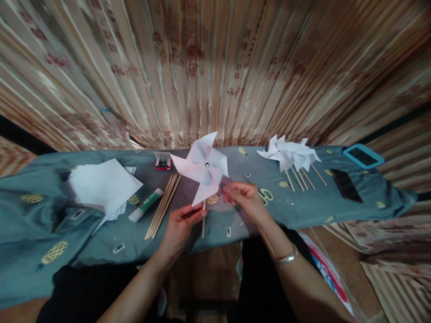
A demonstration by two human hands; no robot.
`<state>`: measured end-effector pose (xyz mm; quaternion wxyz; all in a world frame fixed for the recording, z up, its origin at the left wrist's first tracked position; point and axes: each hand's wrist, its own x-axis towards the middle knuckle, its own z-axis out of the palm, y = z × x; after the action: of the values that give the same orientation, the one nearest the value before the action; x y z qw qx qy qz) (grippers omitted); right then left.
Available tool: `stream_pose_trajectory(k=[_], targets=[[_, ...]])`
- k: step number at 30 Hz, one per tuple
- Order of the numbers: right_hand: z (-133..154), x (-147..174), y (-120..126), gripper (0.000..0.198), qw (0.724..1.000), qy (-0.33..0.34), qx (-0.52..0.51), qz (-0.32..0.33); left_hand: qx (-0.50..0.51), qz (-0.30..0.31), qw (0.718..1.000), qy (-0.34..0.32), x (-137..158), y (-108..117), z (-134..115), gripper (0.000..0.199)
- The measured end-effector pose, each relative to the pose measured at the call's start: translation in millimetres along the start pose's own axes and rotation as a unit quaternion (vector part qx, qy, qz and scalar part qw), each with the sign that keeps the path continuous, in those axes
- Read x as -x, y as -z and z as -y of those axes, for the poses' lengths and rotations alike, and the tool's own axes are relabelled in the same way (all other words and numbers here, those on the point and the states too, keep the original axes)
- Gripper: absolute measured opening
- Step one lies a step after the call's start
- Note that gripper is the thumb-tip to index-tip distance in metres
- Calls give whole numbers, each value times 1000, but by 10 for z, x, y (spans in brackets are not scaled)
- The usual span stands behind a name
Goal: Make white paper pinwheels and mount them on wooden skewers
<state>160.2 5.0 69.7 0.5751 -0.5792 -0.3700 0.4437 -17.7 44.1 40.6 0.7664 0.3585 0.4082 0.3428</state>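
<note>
A white paper pinwheel [208, 164] with a metal pin at its centre stands upright over the middle of the table. My left hand [182, 223] pinches its wooden stick [204, 226] just below the blades. To the right of the lower blade is my right hand [243, 197], its fingers loosely bent, slightly blurred and apart, with nothing seen in them. Green-handled scissors [266, 196] lie partly behind the right hand.
A stack of white paper [104, 184], a glue stick [146, 205], several wooden sticks [164, 206] and a small red box of pins [163, 161] lie left. Finished pinwheels [291, 154], a phone [346, 185] and a blue-framed device [363, 155] lie right. A curtain [202, 67] hangs behind the cloth-covered table.
</note>
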Motion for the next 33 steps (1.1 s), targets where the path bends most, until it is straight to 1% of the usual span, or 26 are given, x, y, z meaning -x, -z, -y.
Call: stream_pose_trajectory(k=[2,4,6,8,11,14,18,23,33], targets=[[27,-54,124,24,996,32,-8,-85,7,-12,1000,11,3,5,0,34],[31,-111,213,21,984,61,-27,-164,15,-9,1000,24,15,2,3,33],[14,-156,255,24,975,82,-38,-202,18,6,999,38,32,-3,8,32],[-13,-181,264,29,976,86,-39,-195,16,22,998,49,48,-6,15,32],[-49,-192,255,31,982,63,-44,-170,11,26,998,60,53,-6,28,32],[-57,-189,255,31,983,45,-51,-172,0,20,998,60,36,-7,39,33],[-37,-177,253,28,981,43,-64,-177,-12,6,999,46,21,-11,42,34],[-26,-151,237,26,983,34,-80,-164,-32,-3,999,30,27,-2,32,32],[-59,-117,227,24,985,24,-84,-148,-29,-19,998,44,-4,-1,44,37]])
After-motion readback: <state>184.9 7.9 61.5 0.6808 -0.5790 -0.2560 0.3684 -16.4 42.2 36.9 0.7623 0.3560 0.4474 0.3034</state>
